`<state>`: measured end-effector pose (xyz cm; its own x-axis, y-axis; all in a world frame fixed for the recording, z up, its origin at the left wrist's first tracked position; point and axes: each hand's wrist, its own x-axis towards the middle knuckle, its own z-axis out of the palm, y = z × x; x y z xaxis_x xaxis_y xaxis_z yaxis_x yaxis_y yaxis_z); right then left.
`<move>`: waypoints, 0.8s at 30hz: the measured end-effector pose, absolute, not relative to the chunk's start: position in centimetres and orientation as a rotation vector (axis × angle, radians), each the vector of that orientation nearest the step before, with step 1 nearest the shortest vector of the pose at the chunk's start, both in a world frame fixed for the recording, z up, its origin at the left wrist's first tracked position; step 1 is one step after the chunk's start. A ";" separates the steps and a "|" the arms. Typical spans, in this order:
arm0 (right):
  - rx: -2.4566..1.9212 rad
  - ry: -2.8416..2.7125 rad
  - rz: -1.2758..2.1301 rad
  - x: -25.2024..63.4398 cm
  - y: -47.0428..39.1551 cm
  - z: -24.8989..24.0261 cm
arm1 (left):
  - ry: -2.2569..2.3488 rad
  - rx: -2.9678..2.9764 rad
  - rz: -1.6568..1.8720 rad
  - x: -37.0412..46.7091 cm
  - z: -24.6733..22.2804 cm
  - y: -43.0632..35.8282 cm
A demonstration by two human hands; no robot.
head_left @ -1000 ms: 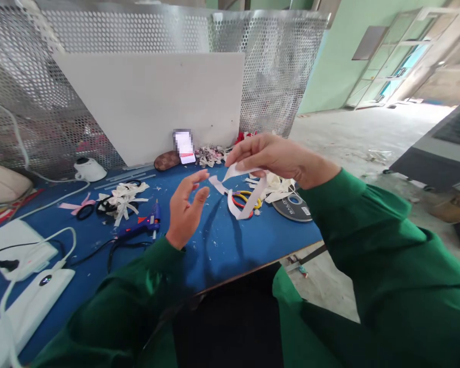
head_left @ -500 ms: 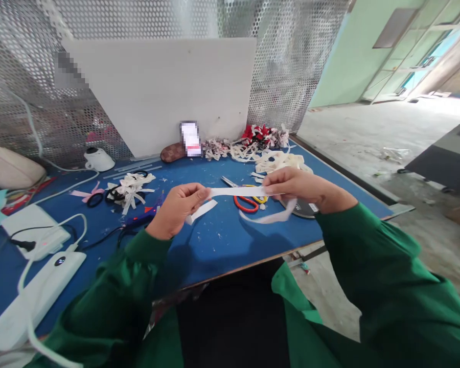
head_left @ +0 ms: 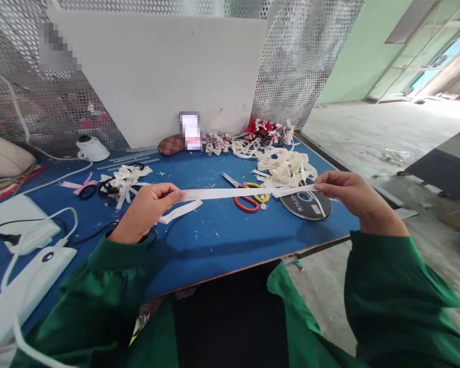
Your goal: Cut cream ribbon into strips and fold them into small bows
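A white ribbon (head_left: 218,193) is stretched nearly straight across the front of me, above the blue table. One part of it is pinched between the thumb and fingers of my left hand (head_left: 148,208), and a short loose tail hangs below that grip. My right hand (head_left: 358,197) pinches the ribbon at the other side. Beneath the taut ribbon lie scissors (head_left: 246,203) with one red and one yellow handle, blades pointing away to the left. A black ribbon spool (head_left: 305,206) lies flat near my right hand, partly crossed by the ribbon.
Cream ribbon (head_left: 285,166) is heaped at the back right, beside red and white bows (head_left: 262,130). A phone (head_left: 191,130) leans against a white board (head_left: 168,71). White bows with black hair ties (head_left: 126,181), a white cup (head_left: 94,148) and a power strip (head_left: 30,294) stand left.
My hands have moved apart, the right one going right and the left one left. The ribbon span between them is longer, and the slack loop below it is gone.
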<state>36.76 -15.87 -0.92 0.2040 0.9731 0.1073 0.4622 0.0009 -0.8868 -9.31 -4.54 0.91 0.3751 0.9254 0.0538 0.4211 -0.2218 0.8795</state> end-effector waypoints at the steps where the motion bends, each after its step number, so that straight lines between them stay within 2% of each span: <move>1: -1.601 -1.413 0.671 36.7 -16.0 -1.2 | 1.187 1.789 0.770 -9.6 0.7 -4.4; 13: -1.812 -1.544 -0.454 34.5 -17.3 -4.9 | 1.252 1.631 0.734 -11.5 -0.2 -4.2; 19: -1.896 -1.398 -0.720 35.8 -18.1 -6.6 | 1.243 1.632 0.698 -11.7 -0.3 -4.1; 24: -1.956 -1.225 -0.765 37.8 -20.0 -7.1 | 1.238 1.694 0.650 -11.8 0.1 -4.3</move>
